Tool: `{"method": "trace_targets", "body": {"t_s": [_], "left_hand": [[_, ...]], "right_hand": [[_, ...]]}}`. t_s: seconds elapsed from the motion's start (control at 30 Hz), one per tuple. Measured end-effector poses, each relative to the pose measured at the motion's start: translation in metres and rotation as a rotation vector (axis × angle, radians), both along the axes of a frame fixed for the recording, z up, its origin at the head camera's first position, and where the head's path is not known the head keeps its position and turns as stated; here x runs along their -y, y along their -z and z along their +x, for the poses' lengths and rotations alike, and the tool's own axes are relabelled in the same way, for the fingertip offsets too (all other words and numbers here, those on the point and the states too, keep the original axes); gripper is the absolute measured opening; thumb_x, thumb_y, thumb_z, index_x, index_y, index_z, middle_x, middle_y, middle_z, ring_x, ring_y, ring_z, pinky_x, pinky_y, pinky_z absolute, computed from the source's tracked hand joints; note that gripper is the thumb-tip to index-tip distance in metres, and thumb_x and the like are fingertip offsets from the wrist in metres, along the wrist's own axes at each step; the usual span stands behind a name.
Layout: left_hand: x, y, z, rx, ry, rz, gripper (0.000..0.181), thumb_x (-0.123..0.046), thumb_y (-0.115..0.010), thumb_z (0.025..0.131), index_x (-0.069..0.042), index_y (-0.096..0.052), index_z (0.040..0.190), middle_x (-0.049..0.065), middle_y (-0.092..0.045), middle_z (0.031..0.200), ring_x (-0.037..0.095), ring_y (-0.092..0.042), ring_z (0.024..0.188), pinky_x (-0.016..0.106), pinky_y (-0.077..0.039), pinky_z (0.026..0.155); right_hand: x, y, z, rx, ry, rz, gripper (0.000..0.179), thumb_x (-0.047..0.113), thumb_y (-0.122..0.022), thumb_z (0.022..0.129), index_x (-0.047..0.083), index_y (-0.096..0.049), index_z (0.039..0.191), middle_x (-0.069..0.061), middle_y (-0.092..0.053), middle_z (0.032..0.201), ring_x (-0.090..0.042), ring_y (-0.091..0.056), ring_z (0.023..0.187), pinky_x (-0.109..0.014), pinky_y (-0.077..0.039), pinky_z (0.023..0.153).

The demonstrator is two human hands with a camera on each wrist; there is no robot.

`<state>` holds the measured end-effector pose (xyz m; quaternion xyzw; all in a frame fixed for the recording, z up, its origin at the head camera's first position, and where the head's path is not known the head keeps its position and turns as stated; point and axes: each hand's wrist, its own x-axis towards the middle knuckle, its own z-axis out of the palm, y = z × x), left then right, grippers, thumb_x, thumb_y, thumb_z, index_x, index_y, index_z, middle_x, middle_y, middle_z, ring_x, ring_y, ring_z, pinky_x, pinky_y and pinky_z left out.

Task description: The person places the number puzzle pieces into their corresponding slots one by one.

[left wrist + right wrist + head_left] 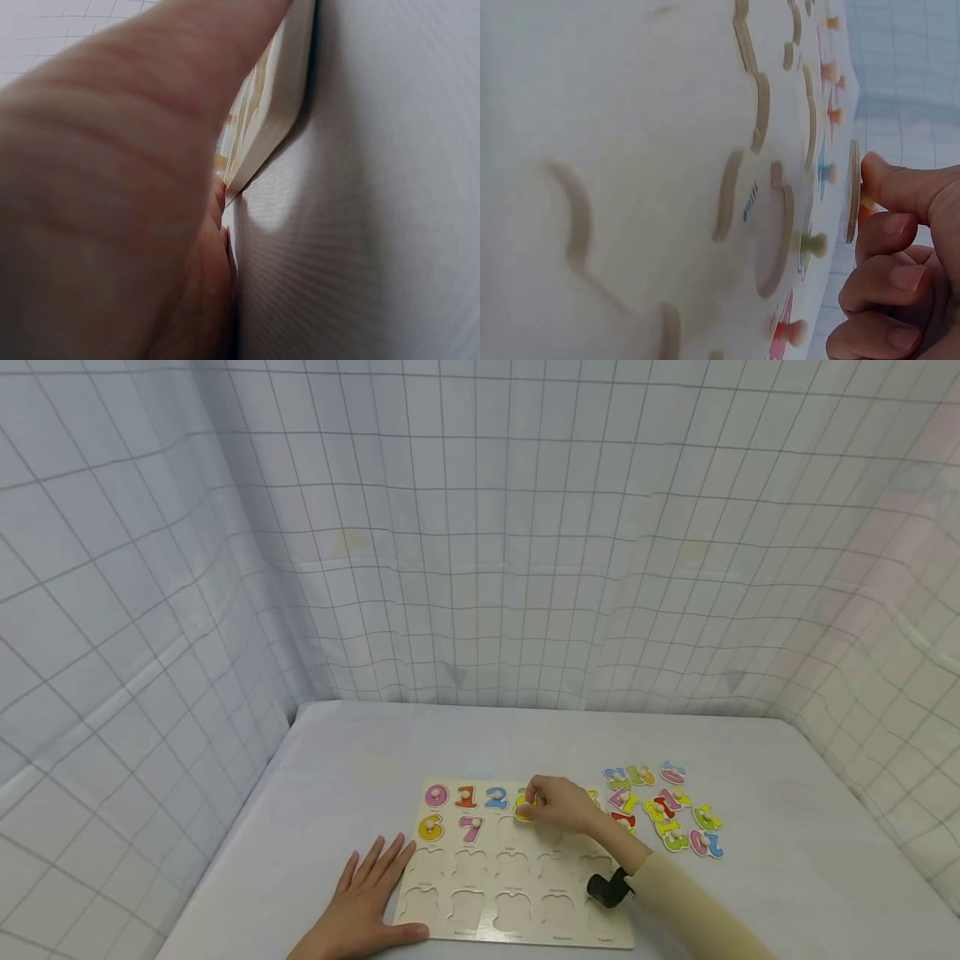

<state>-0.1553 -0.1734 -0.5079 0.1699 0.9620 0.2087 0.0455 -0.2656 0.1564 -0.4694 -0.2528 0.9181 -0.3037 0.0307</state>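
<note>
My right hand (558, 806) is over the upper part of a wooden number puzzle board (525, 935). Between thumb and fingers it pinches a yellow number piece (524, 815), whose digit the fingers partly cover. Seen edge-on in the right wrist view, this thin wooden piece (853, 191) stands off the board's face. My left hand (363, 902) lies with fingers spread at the board's lower left, thumb over the near edge. Pink 0 (437, 796), red 1 (466, 797), blue 2 (496, 798), orange 6 (431, 828) and pink 7 (471, 830) sit in their recesses.
Several loose, knobbed number pieces (672, 837) are scattered on the white table (352, 752) right of the board. The lower rows of the board show bare recesses (470, 865). A black wrist camera (609, 889) sits on the right sleeve. White gridded cloth (487, 527) surrounds the table.
</note>
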Motion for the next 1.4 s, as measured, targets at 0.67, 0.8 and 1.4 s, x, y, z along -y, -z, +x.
{"method": "trace_targets", "body": {"t_s": [0.67, 0.8, 1.4], "left_hand": [[-0.001, -0.004, 0.002, 0.008, -0.003, 0.002, 0.114, -0.082, -0.058, 0.063, -0.014, -0.029, 0.15, 0.007, -0.023, 0.155, 0.033, -0.01, 0.142, 0.058, 0.0, 0.108], [-0.001, -0.004, 0.002, 0.009, -0.006, 0.006, 0.114, -0.082, -0.058, 0.063, -0.014, -0.03, 0.15, 0.007, -0.023, 0.155, 0.032, -0.01, 0.142, 0.058, 0.001, 0.108], [-0.002, 0.0, 0.002, -0.007, -0.01, 0.023, 0.114, -0.081, -0.06, 0.062, -0.014, -0.031, 0.15, 0.007, -0.023, 0.155, 0.033, -0.01, 0.142, 0.054, 0.004, 0.109]], "right_hand": [[0.026, 0.012, 0.014, 0.065, -0.045, 0.081, 0.021, 0.034, -0.07, 0.086, 0.018, -0.057, 0.081, 0.01, -0.047, 0.059, -0.005, -0.039, 0.051, -0.022, -0.03, 0.048], [0.026, 0.01, 0.016, 0.074, -0.039, 0.082, 0.021, 0.034, -0.07, 0.086, 0.018, -0.057, 0.082, 0.01, -0.046, 0.058, -0.005, -0.038, 0.051, -0.022, -0.029, 0.048], [0.024, 0.018, 0.014, 0.115, -0.011, 0.109, 0.024, 0.039, -0.068, 0.087, 0.02, -0.053, 0.084, 0.01, -0.042, 0.059, -0.006, -0.036, 0.051, -0.023, -0.027, 0.047]]}}
